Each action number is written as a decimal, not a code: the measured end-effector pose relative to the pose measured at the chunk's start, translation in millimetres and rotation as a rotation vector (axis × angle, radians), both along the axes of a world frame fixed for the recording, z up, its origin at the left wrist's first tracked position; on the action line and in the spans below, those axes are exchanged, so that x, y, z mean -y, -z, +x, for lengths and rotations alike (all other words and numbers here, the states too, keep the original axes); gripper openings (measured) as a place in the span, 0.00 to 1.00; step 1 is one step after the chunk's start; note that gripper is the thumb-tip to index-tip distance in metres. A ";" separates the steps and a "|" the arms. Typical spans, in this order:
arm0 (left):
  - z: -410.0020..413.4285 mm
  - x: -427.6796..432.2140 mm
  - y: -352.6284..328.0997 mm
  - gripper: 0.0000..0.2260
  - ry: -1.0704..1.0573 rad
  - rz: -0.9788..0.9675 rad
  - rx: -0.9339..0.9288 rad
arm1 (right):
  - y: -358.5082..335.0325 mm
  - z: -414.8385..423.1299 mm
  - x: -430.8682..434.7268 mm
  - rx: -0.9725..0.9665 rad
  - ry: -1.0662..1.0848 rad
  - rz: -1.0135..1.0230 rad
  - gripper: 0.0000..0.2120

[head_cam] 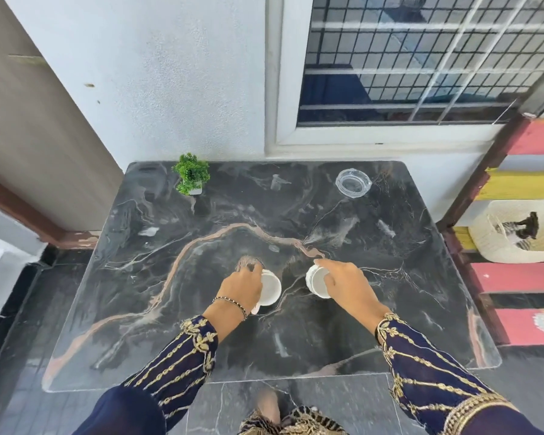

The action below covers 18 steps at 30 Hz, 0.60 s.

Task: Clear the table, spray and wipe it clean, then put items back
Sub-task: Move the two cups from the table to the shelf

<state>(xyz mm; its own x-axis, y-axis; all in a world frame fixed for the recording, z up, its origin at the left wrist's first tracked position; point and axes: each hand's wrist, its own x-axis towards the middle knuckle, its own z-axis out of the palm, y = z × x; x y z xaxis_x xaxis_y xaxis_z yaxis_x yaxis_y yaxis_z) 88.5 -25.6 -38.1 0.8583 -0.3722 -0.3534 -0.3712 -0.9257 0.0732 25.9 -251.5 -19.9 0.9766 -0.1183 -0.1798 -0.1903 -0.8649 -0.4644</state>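
Observation:
Two white cups stand near the middle of the black marble table [201,309]. My left hand [244,285] grips the left cup [270,288] by its rim and side. My right hand [347,282] holds the right cup [316,281], with the fingers over its rim. Both cups look empty and upright, and they seem to rest on the tabletop. At the far left of the table sits a small green plant in a white pot [191,174]. A clear glass ashtray [353,181] lies at the far right.
The table's far edge meets a white wall [157,73] under a barred window [421,58]. To the right a striped red and yellow bench [522,277] carries a white woven basket [515,235]. A brown door frame [29,120] stands left. The floor is dark tile.

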 end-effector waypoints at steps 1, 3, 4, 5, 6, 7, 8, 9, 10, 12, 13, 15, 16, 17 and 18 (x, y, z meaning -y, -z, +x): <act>2.5 10.9 -0.9 0.16 -0.007 -0.026 -0.024 | 0.4 -2.1 7.3 0.007 0.031 0.012 0.22; 6.4 33.1 -3.4 0.14 -0.011 -0.083 -0.071 | 0.8 -7.0 22.8 0.021 0.098 0.021 0.21; 7.4 43.5 -4.9 0.14 -0.016 -0.110 -0.098 | 0.8 -9.7 29.9 0.029 0.126 0.026 0.21; 7.6 53.1 -7.2 0.14 -0.026 -0.134 -0.124 | 1.2 -12.1 36.9 0.034 0.149 0.029 0.21; 7.9 66.5 -9.8 0.15 -0.031 -0.156 -0.153 | 2.0 -15.2 47.9 0.039 0.169 0.024 0.20; 7.8 77.4 -12.1 0.15 -0.035 -0.174 -0.178 | 2.5 -17.5 57.2 0.036 0.187 0.018 0.20; 7.7 89.3 -13.7 0.15 -0.032 -0.192 -0.201 | 3.8 -20.3 68.1 0.037 0.206 0.011 0.20; 7.4 100.3 -14.9 0.15 -0.026 -0.208 -0.220 | 4.2 -23.4 77.8 0.036 0.224 0.012 0.20; 7.1 111.3 -16.6 0.15 -0.011 -0.222 -0.231 | 5.8 -26.4 87.8 0.047 0.240 0.018 0.20; 6.1 140.5 -18.8 0.14 0.026 -0.247 -0.241 | 9.6 -34.6 113.5 0.075 0.269 0.031 0.18; 4.5 157.5 -19.5 0.14 0.037 -0.259 -0.259 | 12.0 -39.3 129.3 0.087 0.282 0.036 0.18; 1.4 185.2 -23.2 0.14 0.055 -0.256 -0.300 | 17.8 -45.4 155.6 0.089 0.307 0.048 0.18; -0.7 204.0 -23.3 0.15 0.060 -0.239 -0.305 | 20.6 -49.2 173.7 0.092 0.325 0.054 0.18; -1.7 213.5 -23.2 0.15 0.056 -0.226 -0.304 | 22.6 -51.1 183.6 0.094 0.340 0.067 0.18; -5.0 232.7 -22.3 0.15 0.038 -0.226 -0.318 | 25.6 -55.2 203.1 0.108 0.351 0.077 0.17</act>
<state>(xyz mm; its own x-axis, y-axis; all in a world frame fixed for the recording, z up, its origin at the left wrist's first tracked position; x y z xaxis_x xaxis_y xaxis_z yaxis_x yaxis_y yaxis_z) 83.5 -258.3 -15.8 0.7034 -0.5006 -0.5047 -0.3309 -0.8589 0.3909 -29.3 -454.7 -45.5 0.8928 -0.4393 -0.0993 -0.4152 -0.7174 -0.5594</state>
